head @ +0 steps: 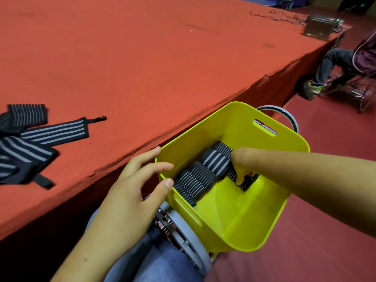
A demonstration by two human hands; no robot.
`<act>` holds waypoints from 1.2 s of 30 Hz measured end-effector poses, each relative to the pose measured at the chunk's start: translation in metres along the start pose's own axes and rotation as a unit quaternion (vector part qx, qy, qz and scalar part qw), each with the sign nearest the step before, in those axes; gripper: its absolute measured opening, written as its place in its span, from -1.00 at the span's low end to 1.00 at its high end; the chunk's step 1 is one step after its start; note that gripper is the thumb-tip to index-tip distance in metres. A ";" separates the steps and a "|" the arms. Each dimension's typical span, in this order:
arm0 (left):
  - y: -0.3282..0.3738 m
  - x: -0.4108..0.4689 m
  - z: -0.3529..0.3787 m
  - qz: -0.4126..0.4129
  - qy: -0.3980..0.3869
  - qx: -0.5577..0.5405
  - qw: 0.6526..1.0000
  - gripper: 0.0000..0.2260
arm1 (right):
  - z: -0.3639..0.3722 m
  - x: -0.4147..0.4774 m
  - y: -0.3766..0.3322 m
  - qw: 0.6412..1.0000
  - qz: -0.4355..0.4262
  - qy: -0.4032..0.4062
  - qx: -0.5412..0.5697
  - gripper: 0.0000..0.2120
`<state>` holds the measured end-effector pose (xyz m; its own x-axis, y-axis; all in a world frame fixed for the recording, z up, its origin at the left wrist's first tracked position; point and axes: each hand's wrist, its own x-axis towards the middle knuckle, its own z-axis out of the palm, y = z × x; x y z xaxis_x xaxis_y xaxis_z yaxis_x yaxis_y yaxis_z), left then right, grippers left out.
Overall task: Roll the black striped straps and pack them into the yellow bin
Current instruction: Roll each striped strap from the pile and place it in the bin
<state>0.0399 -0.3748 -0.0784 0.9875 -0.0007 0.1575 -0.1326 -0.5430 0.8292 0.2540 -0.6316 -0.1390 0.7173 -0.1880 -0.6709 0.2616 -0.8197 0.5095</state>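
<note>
The yellow bin [244,224] sits beside the table's near edge, tilted toward me, on a grey round stand. Several rolled black striped straps [201,176] lie in a row along its far-left wall. My right hand [242,167] reaches down inside the bin, fingers curled around a rolled strap [247,183] at the bottom right of the row. My left hand [140,180] steadies the bin at its left rim, thumb on the edge, fingers spread along the outer wall. Unrolled black striped straps [30,139] lie in a heap at the table's left.
The red-covered table [142,58] fills the upper left. A metal box [321,26] and tangled cable sit at its far corner. A seated person's legs [329,68] and chair are at the far right on the red floor. My jeans-clad knee is below the bin.
</note>
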 end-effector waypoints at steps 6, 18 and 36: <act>-0.001 0.001 -0.001 0.000 -0.003 -0.002 1.000 -0.77 | -0.001 0.010 0.015 0.996 0.011 -0.040 0.080 -0.76; -0.002 -0.001 0.000 0.006 0.004 -0.032 0.999 -0.67 | -0.042 -0.058 0.058 0.941 -0.072 0.123 0.306 -0.72; -0.112 -0.062 -0.140 -0.139 0.242 0.008 0.960 -0.71 | -0.122 -0.246 -0.179 0.651 -0.572 0.238 0.439 -0.93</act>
<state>-0.0182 -0.1960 -0.1062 0.8294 0.5339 0.1645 0.1354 -0.4778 0.8680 0.1095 -0.3724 0.0007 0.5515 0.8341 0.0089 0.4807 -0.3091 -0.8206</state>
